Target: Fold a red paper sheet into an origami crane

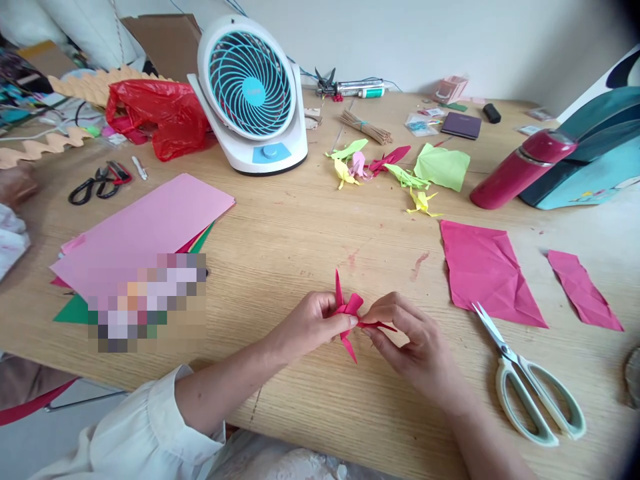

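A dark pink folded paper crane [352, 307] is held up between my two hands over the front of the table. My left hand [320, 319] pinches its middle, the thumb lying across the folds. With finger and thumb, my right hand [407, 337] grips the crane's right-hand part, where a thin point sticks out. To the right lie a creased pink paper sheet [493, 273] and a narrower pink strip [585, 289]. Scissors with pale green handles [530, 380] rest just below the sheet, blades touching or near its edge.
Beyond my hands are several folded paper figures [345, 173] and a light green sheet [443, 167]. A white fan [250, 87] stands at the back, a pink bottle [523, 170] at right. Pink paper [150, 227] is stacked left; another person's hand [17, 187] is at the far left.
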`<state>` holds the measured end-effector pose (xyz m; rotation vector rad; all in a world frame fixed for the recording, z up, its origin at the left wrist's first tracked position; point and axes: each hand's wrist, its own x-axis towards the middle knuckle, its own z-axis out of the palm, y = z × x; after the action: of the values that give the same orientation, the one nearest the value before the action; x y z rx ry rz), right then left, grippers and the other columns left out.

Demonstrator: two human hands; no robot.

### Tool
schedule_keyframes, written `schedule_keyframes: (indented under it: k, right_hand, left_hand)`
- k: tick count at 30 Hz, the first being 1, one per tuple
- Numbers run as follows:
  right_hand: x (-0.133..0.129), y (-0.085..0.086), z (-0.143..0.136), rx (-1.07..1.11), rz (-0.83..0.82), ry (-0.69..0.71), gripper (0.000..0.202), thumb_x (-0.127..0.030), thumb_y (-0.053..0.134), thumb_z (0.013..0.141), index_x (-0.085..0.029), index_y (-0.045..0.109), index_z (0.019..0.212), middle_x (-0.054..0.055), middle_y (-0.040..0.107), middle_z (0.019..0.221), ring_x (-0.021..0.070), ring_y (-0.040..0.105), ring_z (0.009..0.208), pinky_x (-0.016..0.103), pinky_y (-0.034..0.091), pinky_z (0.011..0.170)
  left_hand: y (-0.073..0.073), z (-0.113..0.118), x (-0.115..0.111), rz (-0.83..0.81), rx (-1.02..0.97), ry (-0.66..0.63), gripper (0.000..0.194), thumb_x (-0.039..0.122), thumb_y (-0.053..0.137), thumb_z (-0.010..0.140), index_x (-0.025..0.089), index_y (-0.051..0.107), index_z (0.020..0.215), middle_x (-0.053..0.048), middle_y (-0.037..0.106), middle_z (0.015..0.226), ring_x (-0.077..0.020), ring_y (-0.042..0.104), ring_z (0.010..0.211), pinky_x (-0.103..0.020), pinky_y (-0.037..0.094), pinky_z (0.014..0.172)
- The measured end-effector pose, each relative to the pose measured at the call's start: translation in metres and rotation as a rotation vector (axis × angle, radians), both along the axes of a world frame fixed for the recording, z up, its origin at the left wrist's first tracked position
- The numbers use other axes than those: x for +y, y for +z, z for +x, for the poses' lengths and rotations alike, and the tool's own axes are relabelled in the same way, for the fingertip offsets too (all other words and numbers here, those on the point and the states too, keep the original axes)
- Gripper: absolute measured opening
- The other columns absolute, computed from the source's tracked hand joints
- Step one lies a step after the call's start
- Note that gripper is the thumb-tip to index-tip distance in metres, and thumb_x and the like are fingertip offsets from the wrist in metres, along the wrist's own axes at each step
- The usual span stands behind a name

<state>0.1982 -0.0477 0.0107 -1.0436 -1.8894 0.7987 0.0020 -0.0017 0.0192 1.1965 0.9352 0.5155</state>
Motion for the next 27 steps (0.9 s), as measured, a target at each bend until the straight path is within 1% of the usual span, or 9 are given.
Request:
schedule_keyframes:
  k: [3,6,10,14,16,19,22,24,27]
  right_hand:
    - [-0.002,0.001,0.003,-0.121,0.155,0.020,0.027,-0.006,0.055,0.096,-0.024,0.062,0.114,0.006,0.063,0.099,0.0171,0.061,0.091,0.031,0.051,0.077]
    - [-0.004,0.001,0.005,-0.202,0.247,0.027,0.030,-0.004,0.055,0.095,-0.023,0.060,0.117,0.006,0.063,0.097,0.0179,0.060,0.089,0.032,0.050,0.077]
    - [-0.003,0.003,0.005,-0.259,0.271,0.042,0.024,-0.005,0.056,0.095,-0.021,0.059,0.112,0.007,0.063,0.096,0.0178,0.059,0.087,0.032,0.049,0.075]
    - [-0.001,0.006,0.004,-0.296,0.274,0.051,0.018,-0.007,0.055,0.096,-0.020,0.058,0.108,0.006,0.064,0.094,0.0181,0.059,0.084,0.033,0.048,0.074]
    - [0.000,0.007,0.004,-0.325,0.281,0.059,0.014,-0.008,0.054,0.097,-0.020,0.058,0.105,0.006,0.065,0.092,0.0181,0.059,0.081,0.033,0.047,0.073]
    - [0.000,0.008,0.004,-0.314,0.270,0.056,0.012,-0.010,0.055,0.097,-0.020,0.059,0.102,0.006,0.065,0.091,0.0179,0.059,0.081,0.033,0.048,0.073]
    - [-0.001,0.008,0.006,-0.269,0.224,0.047,0.012,-0.011,0.055,0.098,-0.021,0.059,0.103,0.006,0.065,0.092,0.0173,0.060,0.081,0.031,0.048,0.073]
    - [-0.001,0.007,0.006,-0.255,0.169,0.053,0.010,-0.013,0.053,0.099,-0.021,0.059,0.101,0.006,0.064,0.091,0.0169,0.060,0.080,0.031,0.048,0.072]
    - [-0.001,0.008,0.004,-0.188,0.024,0.043,0.009,-0.015,0.054,0.098,-0.021,0.061,0.095,0.004,0.064,0.089,0.0157,0.060,0.078,0.029,0.048,0.068]
  left_hand:
    - [0.000,0.000,0.002,-0.031,-0.028,-0.011,0.028,0.037,0.065,0.077,0.016,0.052,0.065,0.005,0.045,0.058,-0.0066,0.038,0.052,-0.020,0.029,0.051]
    - [0.000,0.000,0.002,-0.042,-0.029,-0.027,0.026,0.036,0.065,0.077,0.016,0.053,0.066,0.005,0.045,0.058,-0.0069,0.038,0.053,-0.021,0.030,0.051]
    - [-0.002,0.001,0.002,-0.021,0.007,-0.040,0.022,0.034,0.064,0.076,0.015,0.056,0.070,0.005,0.045,0.059,-0.0076,0.039,0.055,-0.021,0.030,0.052]
    - [-0.012,0.001,0.001,0.057,0.068,-0.027,0.012,0.025,0.062,0.073,0.015,0.057,0.070,0.005,0.047,0.063,-0.0081,0.042,0.059,-0.021,0.033,0.056]
    - [-0.017,0.002,0.000,0.086,0.100,-0.018,0.009,0.023,0.061,0.072,0.014,0.058,0.071,0.005,0.048,0.064,-0.0086,0.044,0.060,-0.021,0.034,0.057]
    - [-0.020,0.002,-0.001,0.105,0.150,0.005,0.009,0.023,0.061,0.072,0.014,0.060,0.073,0.004,0.050,0.064,-0.0090,0.045,0.059,-0.021,0.034,0.055]
    - [-0.018,0.001,-0.002,0.139,0.186,0.001,0.010,0.023,0.062,0.072,0.014,0.063,0.075,0.004,0.053,0.065,-0.0092,0.046,0.058,-0.021,0.035,0.054]
    - [-0.015,0.001,-0.004,0.203,0.205,-0.006,0.009,0.021,0.062,0.072,0.014,0.065,0.076,0.003,0.055,0.066,-0.0096,0.048,0.059,-0.020,0.036,0.053]
    - [-0.013,0.002,-0.006,0.347,0.227,0.009,0.004,0.018,0.063,0.071,0.014,0.064,0.073,0.002,0.057,0.068,-0.0095,0.050,0.060,-0.020,0.038,0.054]
